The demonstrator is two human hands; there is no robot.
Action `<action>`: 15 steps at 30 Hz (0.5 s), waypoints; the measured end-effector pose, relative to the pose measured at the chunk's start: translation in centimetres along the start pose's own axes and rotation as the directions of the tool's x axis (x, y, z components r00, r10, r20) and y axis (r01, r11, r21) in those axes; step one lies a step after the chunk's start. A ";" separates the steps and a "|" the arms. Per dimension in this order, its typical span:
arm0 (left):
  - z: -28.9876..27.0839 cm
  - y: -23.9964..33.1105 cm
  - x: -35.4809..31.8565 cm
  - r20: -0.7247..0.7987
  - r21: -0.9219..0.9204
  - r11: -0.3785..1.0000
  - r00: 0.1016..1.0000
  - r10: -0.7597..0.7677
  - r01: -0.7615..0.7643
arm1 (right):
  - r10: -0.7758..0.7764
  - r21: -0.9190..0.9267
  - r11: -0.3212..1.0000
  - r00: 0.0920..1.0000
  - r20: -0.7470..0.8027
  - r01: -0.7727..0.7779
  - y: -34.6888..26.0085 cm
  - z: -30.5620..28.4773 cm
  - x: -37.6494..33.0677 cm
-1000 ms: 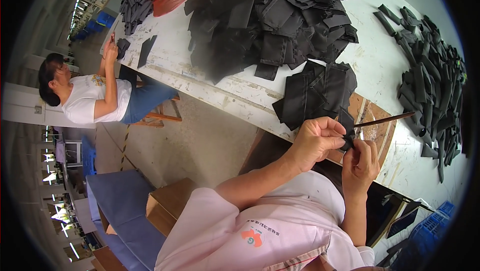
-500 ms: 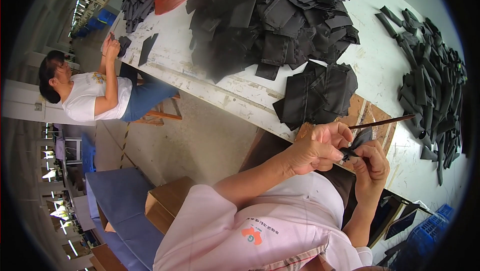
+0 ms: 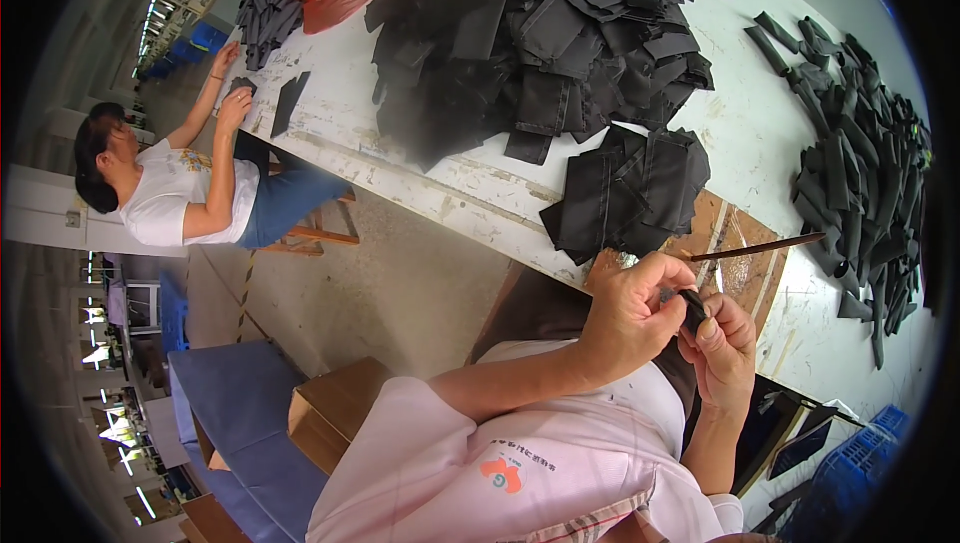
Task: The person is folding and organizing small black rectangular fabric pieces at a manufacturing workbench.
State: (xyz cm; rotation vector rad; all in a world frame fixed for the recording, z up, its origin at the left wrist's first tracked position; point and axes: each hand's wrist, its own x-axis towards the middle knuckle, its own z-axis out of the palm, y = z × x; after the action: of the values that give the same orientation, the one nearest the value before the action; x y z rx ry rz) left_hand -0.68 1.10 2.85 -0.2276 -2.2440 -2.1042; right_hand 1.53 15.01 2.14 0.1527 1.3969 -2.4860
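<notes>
My left hand (image 3: pixel 630 313) and my right hand (image 3: pixel 722 343) meet just below the table edge, both pinching one small black fabric piece (image 3: pixel 692 309) between the fingertips. A thin dark stick (image 3: pixel 760 247) lies on a brown board (image 3: pixel 735 243) just above my hands. A small stack of black fabric pieces (image 3: pixel 625 193) rests on the white table (image 3: pixel 760 133) in front of me. My pink sleeves fill the lower middle of the view.
A large heap of black fabric pieces (image 3: pixel 540 33) covers the table's middle, and a pile of black strips (image 3: pixel 865 173) lies at the right. A person in a white shirt (image 3: pixel 170 193) works at the table's far left. Cardboard boxes (image 3: pixel 330 408) and a blue crate (image 3: pixel 860 453) stand below.
My hands have drawn closer together and lower, with the black piece now folded small between the fingertips. The stick now lies on the board, apart from my hands.
</notes>
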 end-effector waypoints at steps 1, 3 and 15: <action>-0.2 -0.1 0.2 0.064 -0.255 0.950 0.984 -0.168 0.178 | -0.032 -0.047 0.998 0.999 -0.038 0.030 0.1 0.1 -0.1; -0.9 -0.3 0.6 0.168 -0.476 0.806 0.936 -0.311 0.353 | -0.034 -0.054 0.998 0.997 -0.067 0.031 0.3 0.0 0.2; -2.7 2.2 1.5 0.840 -0.457 0.522 0.542 -0.013 0.720 | -0.255 -0.221 0.945 0.966 -0.040 0.240 -0.6 0.6 -1.9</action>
State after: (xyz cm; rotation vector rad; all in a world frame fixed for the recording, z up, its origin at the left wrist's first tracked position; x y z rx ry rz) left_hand -1.96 -1.32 5.45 -0.8343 -1.3913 -3.7966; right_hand 3.18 15.10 3.37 0.0160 1.8026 -2.5203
